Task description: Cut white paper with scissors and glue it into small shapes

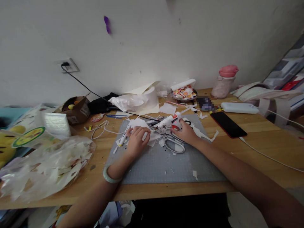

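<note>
My left hand [137, 139] presses down on a white paper piece [152, 136] lying at the far part of the grey cutting mat [163, 164]. My right hand [186, 131] grips a white glue gun [169, 120] with a red trigger, its nozzle pointing left toward the paper. Silver scissors [174, 144] lie on the mat just in front of my right hand. A white marker [123, 136] lies left of my left hand. A pale green bangle [109, 177] circles my left wrist.
A clear plastic bag of paper scraps [47, 167] fills the left of the wooden table [261, 142]. A black phone [228, 124], a white power bank [238, 107], a pink-lidded bottle [224, 81], a snack dish [184, 92], a cardboard box [77, 109] and cables surround the mat.
</note>
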A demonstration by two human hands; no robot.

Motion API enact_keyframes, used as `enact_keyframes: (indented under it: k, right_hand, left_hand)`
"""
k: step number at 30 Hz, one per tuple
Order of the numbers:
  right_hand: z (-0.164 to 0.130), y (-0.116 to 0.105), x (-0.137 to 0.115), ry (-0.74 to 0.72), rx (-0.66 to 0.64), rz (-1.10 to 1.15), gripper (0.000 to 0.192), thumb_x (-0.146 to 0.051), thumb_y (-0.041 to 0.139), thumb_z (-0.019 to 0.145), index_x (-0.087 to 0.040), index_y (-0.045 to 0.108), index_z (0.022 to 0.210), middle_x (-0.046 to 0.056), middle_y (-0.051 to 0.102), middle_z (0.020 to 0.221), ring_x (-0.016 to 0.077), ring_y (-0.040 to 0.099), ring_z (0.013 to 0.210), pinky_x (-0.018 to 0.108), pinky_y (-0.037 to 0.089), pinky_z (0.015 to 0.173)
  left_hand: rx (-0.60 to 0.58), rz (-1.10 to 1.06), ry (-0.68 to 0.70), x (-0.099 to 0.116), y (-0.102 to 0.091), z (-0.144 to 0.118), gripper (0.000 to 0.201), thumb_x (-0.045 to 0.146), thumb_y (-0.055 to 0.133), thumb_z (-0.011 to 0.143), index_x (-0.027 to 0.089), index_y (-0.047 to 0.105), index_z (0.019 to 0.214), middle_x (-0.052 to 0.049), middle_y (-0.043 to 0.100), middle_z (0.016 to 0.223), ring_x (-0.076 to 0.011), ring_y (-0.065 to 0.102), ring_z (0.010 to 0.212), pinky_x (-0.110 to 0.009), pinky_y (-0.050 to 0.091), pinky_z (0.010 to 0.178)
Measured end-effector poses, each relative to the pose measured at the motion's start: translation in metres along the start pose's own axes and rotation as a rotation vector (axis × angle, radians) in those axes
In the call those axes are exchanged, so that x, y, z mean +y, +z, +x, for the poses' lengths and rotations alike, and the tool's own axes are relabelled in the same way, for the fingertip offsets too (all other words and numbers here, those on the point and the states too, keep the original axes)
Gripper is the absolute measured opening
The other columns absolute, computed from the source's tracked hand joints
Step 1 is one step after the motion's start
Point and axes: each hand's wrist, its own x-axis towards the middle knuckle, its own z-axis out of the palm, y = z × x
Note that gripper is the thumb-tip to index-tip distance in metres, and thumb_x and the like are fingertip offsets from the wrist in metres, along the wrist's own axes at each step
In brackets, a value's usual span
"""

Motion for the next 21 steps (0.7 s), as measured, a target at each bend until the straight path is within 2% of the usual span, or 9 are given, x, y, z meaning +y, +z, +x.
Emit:
enact_keyframes:
  k: [21]
  right_hand:
    - [-0.0006,-0.0022,-0.0008,-0.028,-0.031,0.004,0.036,-0.043,0.061,0.074,-0.018,0.055,0.098,0.007,0.067,0.083,0.0208,0.062,0.07,0.025,0.039,0.056]
  left_hand:
    - [-0.009,0.006,-0.003,0.0017,-0.0013,0.0003,0.012,0.017,0.051,0.083,0.021,0.062,0.084,-0.004,0.07,0.086,-0.0221,0.058,0.088,-0.04,0.033,0.086]
